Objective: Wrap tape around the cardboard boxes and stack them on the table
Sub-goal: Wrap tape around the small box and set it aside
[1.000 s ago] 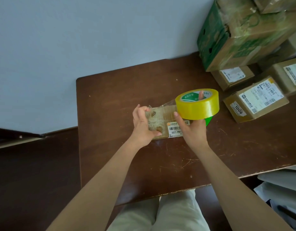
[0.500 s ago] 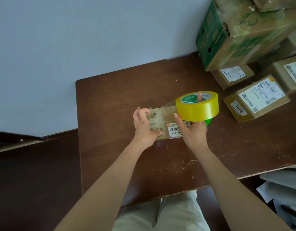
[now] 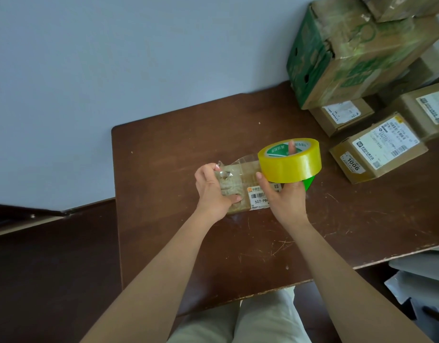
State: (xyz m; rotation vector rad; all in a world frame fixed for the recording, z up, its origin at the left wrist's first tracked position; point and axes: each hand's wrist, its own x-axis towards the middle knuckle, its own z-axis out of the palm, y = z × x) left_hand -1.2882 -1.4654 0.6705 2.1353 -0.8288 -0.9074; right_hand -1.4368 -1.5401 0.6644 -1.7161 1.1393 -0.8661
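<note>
Head view shows the left hand gripping the small box's left end, its length running toward the tape roll clasped by the right hand.

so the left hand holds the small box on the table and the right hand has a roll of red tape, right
Not quite: the tape roll is yellow, not red, as the head view shows. The rest stands: the left hand holds the small box on the table, and the right hand has the roll.
</note>
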